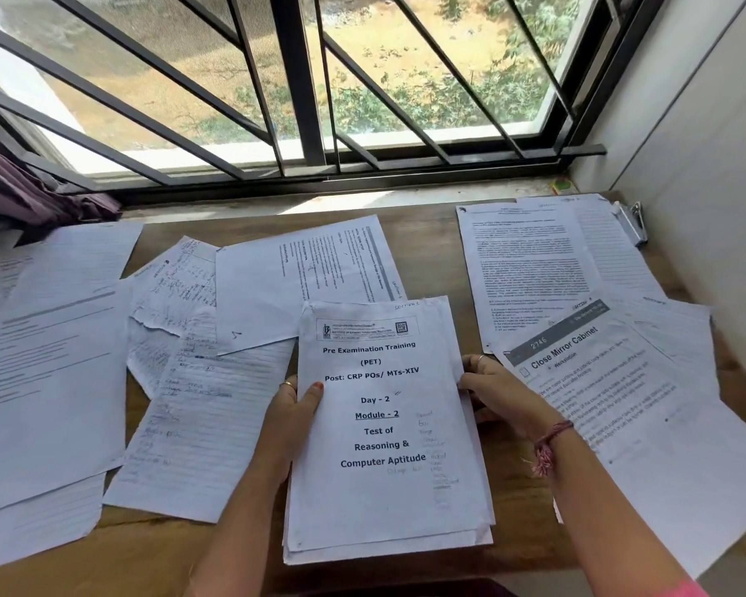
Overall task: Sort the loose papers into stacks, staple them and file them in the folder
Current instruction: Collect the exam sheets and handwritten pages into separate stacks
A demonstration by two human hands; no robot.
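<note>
Head camera, looking down at a wooden desk (427,252) below a barred window (302,79). At centre a person holds a stack of printed papers (388,428) whose top sheet reads "Pre Examination Training" and "Module - 2". The left hand (296,407) grips the stack's left edge, thumb curled over the front and fingers behind. The right hand (498,394) holds the right edge, fingertips against the side of the sheets. The two hands press in from opposite sides, which looks like squaring the edges so the pages line up for stapling. The stack's lower end appears to rest on the desk near the front edge, its sheets still slightly fanned. Loose papers remain unsorted: handwritten lined sheets (190,381) overlap at the left, a printed sheet (302,277) lies turned sideways just behind the stack, and at the right a dense text page (530,269) sits beside a sheet headed "Close Mirror Cabinet" (621,402). A metal clip-like object (632,221), possibly a stapler or part of a clip file, lies at the far right by the wall; which it is cannot be told. No folder is clearly visible, so nothing appears filed yet.
</note>
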